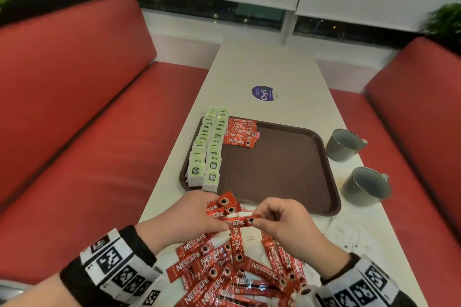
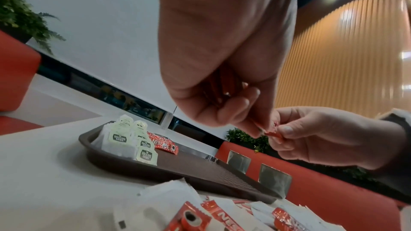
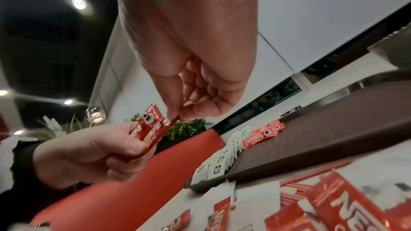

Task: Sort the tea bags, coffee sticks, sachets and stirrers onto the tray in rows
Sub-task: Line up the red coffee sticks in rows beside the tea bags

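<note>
My left hand (image 1: 209,209) grips a small bunch of red coffee sticks (image 1: 224,205) just in front of the brown tray (image 1: 274,172). My right hand (image 1: 259,218) pinches the end of one coffee stick (image 1: 245,222) against that bunch. The right wrist view shows the bunch (image 3: 151,129) fanned in the left hand's fingers (image 3: 124,148). On the tray, tea bags (image 1: 207,152) stand in two rows along the left side, with a short row of coffee sticks (image 1: 240,132) beside them at the far end. A loose pile of coffee sticks (image 1: 224,264) lies under my wrists.
White sugar sachets (image 1: 349,237) lie near the tray's right front corner, and one sachet (image 1: 250,238) sits in the pile. Red stirrers (image 3: 318,172) lie by the tray's near edge. Two grey cups (image 1: 344,143) (image 1: 366,185) stand right of the tray. Red benches flank the table.
</note>
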